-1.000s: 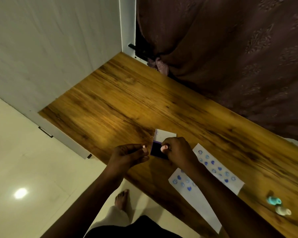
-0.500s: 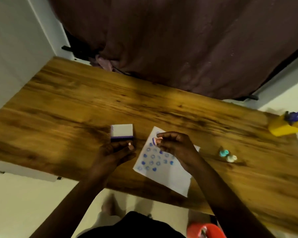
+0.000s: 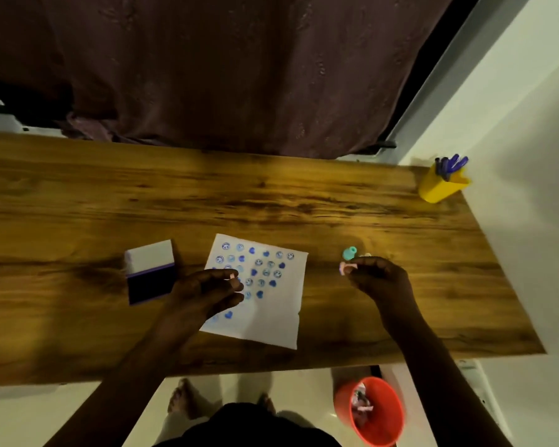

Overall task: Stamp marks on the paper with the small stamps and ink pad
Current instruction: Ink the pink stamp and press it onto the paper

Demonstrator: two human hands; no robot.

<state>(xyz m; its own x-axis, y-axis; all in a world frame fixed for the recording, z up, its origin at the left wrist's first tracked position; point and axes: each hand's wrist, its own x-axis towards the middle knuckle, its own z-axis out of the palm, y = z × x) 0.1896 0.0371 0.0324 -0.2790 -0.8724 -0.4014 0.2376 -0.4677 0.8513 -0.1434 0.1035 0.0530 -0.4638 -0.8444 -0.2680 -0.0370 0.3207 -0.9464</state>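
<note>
Nearest the table [image 3: 78, 343] edge, the paper [image 3: 273, 312] lies flat with its long axis running away from the person, blue marks on the far half. Left hand [image 3: 207, 293] hovers over its left side, fingers loosely curled, holding nothing I can make out. Right hand [image 3: 376, 277] is off to the right, pinching a small pink stamp [image 3: 345, 268] lying roughly sideways. Just beyond sits a teal stamp [image 3: 349, 252]. The open ink pad [image 3: 149, 272] is left of the paper, lid hinged toward the far side.
</note>
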